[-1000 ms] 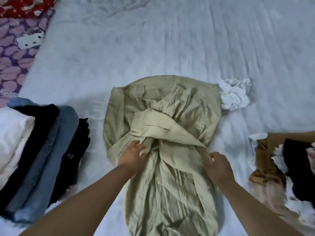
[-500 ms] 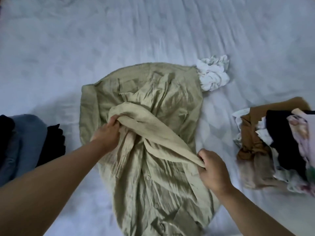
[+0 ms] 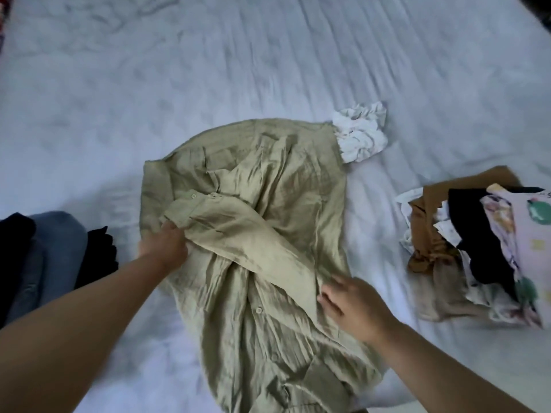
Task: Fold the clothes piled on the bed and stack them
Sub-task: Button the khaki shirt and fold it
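My left hand (image 3: pixel 167 248) pinches the cuff end of the sleeve at centre-left of the frame, fingers curled into the cloth. My right hand (image 3: pixel 351 305) lies at lower right of centre, fingers relaxed and spread, touching the sleeve's other end where it meets the body. Between them the crumpled olive-green button-front linen shirt (image 3: pixel 268 234) sprawls mid-frame on the pale grey bedsheet (image 3: pixel 208 70). The folded stack of dark and blue denim garments (image 3: pixel 53 251) sits at the left edge; the unfolded heap of brown, black and floral clothes (image 3: pixel 477 248) waits at right, with a scrunched white cloth (image 3: pixel 360 135) touching the shirt's top corner. The risk, I'd say: the sleeve bunches and the fold goes crooked. No labels or writing readable.
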Motion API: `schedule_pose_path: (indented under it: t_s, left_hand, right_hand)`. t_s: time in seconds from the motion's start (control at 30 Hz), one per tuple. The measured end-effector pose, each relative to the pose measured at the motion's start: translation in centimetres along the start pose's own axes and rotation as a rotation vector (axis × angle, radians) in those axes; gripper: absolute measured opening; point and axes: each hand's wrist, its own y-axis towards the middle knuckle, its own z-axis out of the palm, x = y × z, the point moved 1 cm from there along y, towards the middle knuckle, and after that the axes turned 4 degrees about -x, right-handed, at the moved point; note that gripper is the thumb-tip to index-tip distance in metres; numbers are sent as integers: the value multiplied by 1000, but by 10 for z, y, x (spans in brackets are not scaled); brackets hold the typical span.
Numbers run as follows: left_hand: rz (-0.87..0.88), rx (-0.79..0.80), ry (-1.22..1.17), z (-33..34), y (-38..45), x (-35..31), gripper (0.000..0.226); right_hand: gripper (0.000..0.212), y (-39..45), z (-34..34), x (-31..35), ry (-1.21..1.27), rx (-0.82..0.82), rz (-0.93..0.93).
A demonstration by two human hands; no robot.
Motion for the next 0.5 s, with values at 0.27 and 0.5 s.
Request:
schedule_pose_path:
  t_s: [0.27,0.5]
  left_hand:
    - [-421,-161,-879,21,25,-14,35]
    - [-456,-148,-1059,27,29,-24,52]
  right_hand:
    - [55,91,13,-26,32,311,194]
    - [31,90,18,-54,-215,370,346]
